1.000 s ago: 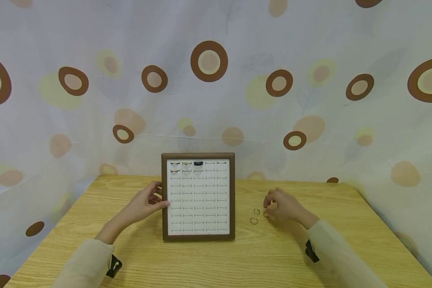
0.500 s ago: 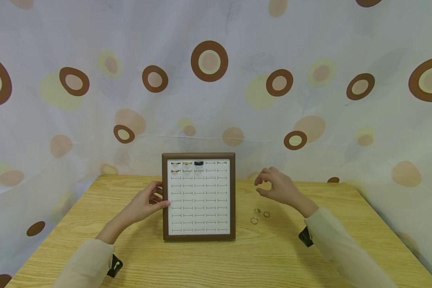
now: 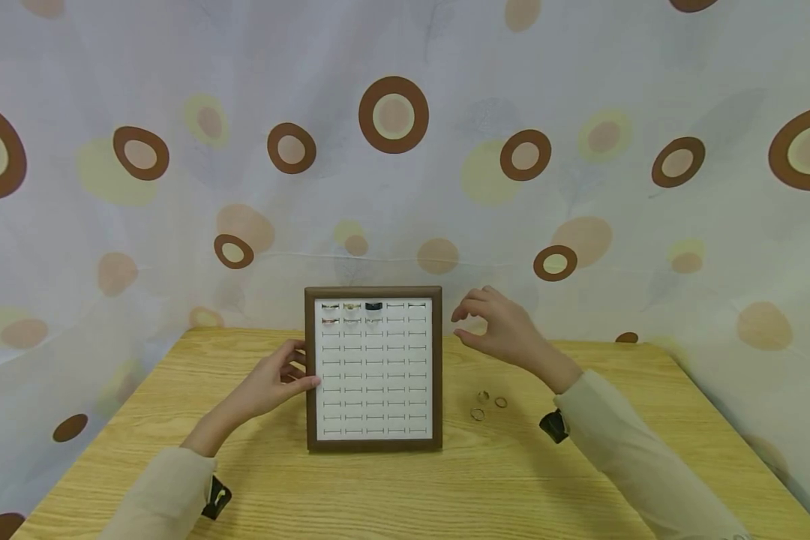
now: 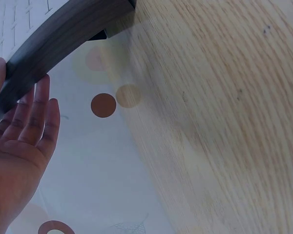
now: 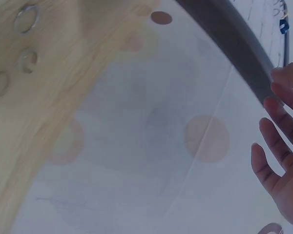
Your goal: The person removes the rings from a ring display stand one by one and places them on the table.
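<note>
A ring display board (image 3: 374, 375) with a brown frame and white slotted face stands upright on the table. Rings (image 3: 352, 306) sit in its top two rows at the left, a black ring (image 3: 374, 306) among them. My left hand (image 3: 278, 381) holds the board's left edge, thumb in front and fingers behind. My right hand (image 3: 502, 326) is raised just right of the board's upper corner, fingers bent and thumb towards the index finger. Whether a small ring is between its fingertips cannot be made out. Three loose rings (image 3: 501, 403) lie below it on the table.
The wooden table (image 3: 378, 495) reaches back to a patterned cloth (image 3: 479, 90) hanging behind it. In the right wrist view the dark frame edge (image 5: 234, 44) is close to the right fingertips.
My right hand has risen from the loose rings and moved left towards the board's upper right. The left hand keeps its hold on the board.
</note>
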Demonstrator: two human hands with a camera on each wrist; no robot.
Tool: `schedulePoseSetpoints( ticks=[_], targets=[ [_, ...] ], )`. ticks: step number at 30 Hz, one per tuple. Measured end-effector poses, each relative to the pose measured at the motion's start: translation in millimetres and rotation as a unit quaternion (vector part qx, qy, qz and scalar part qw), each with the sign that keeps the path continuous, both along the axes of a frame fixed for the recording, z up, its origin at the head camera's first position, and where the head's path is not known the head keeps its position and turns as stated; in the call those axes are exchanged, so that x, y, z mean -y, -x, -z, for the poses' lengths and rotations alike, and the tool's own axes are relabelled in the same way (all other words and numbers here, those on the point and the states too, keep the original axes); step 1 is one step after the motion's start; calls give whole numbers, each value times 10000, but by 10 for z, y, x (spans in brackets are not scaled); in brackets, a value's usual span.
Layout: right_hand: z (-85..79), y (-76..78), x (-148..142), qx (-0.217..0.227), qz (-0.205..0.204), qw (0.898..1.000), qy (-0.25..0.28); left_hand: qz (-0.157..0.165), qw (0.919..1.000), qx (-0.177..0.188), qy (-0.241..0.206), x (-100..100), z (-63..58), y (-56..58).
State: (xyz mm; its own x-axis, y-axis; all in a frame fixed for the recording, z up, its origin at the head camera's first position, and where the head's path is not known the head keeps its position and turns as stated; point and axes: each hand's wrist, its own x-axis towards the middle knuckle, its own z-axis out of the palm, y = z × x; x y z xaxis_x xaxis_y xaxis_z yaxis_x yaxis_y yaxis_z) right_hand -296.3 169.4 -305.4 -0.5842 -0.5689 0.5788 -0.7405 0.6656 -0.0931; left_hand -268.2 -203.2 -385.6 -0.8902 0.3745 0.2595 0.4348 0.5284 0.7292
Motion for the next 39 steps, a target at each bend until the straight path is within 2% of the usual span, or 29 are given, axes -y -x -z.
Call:
schedulePoseSetpoints(
  ticks=[8,19,25,30,39],
  targets=[
    [-107,-18,281,-334,-191,9992,126,-13,10000,10,-11,-4,-14,-10],
    [-178,-30,655,-467,-258,9985,112,-8,10000,27,-35,2,-9,-10],
    [-182,-14,851,-758,-217,9968,120,-22,10000,31,-15,-3,-14,-11],
    [-162,-11,976,-740,-116,9971,148,-26,10000,60,-43,-6,-16,-15],
    [-96,25,1081,-1035,-2,9944,209,-17,10000,61,-63,-11,-23,-23]
  ],
)
